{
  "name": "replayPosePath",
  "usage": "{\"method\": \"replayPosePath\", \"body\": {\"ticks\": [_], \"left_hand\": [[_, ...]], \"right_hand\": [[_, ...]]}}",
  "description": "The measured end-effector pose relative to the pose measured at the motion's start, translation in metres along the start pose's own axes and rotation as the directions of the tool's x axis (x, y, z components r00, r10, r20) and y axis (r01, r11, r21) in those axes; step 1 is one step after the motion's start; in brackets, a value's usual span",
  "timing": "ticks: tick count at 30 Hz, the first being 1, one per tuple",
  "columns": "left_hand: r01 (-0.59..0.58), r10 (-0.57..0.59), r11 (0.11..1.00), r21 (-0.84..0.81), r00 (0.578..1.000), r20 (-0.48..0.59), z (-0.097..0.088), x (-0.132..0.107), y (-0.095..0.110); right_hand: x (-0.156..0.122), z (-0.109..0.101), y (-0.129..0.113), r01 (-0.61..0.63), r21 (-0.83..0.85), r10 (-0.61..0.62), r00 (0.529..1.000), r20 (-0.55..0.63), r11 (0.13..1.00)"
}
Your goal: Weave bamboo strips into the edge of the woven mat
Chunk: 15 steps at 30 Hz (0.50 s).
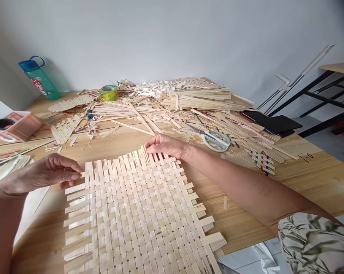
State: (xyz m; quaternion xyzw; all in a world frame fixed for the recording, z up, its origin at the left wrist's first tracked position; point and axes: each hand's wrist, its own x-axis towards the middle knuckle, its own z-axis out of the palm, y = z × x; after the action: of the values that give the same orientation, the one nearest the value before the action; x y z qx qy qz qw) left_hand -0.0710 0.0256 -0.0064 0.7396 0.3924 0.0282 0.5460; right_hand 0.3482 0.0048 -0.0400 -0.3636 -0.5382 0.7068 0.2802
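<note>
A woven mat of pale flat strips (140,213) lies in front of me, with loose strip ends sticking out along its sides and far edge. My left hand (53,169) pinches a strip end at the mat's far left corner between thumb and fingers. At the far edge, right of its middle, my right hand (164,146) has its fingers closed on upright strip ends. Its fingertips are partly hidden behind those strips. Beyond my right wrist lie scissors with pale handles (216,140), apart from both hands.
The wooden table (317,179) carries a bundle of flat strips (203,99), scattered offcuts and a roll of tape (109,93). A teal bottle (42,80) and a pink basket (20,125) stand at left. A black flat object (277,123) lies at the right edge.
</note>
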Motion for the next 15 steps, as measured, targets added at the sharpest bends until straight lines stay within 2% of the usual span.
{"method": "replayPosePath", "body": {"ticks": [4, 8, 11, 15], "left_hand": [[0.012, -0.012, 0.999, 0.046, 1.000, -0.006, 0.006, 0.003, 0.009], [0.052, -0.053, 0.997, 0.058, 0.998, 0.026, 0.012, 0.008, 0.018], [0.070, -0.073, 0.996, 0.063, 0.996, 0.042, 0.012, 0.008, 0.017], [0.076, -0.080, 0.994, 0.081, 0.996, 0.043, 0.008, 0.004, 0.013]], "right_hand": [[0.000, -0.004, 0.000, -0.007, -0.051, 0.009, 0.999, 0.052, 0.999], [0.000, -0.007, -0.001, -0.009, -0.018, 0.011, 0.992, 0.128, 1.000], [-0.001, -0.007, -0.003, 0.001, -0.058, 0.009, 0.986, 0.168, 0.998], [-0.003, -0.006, -0.007, -0.045, -0.092, 0.062, 0.979, 0.195, 0.995]]}}
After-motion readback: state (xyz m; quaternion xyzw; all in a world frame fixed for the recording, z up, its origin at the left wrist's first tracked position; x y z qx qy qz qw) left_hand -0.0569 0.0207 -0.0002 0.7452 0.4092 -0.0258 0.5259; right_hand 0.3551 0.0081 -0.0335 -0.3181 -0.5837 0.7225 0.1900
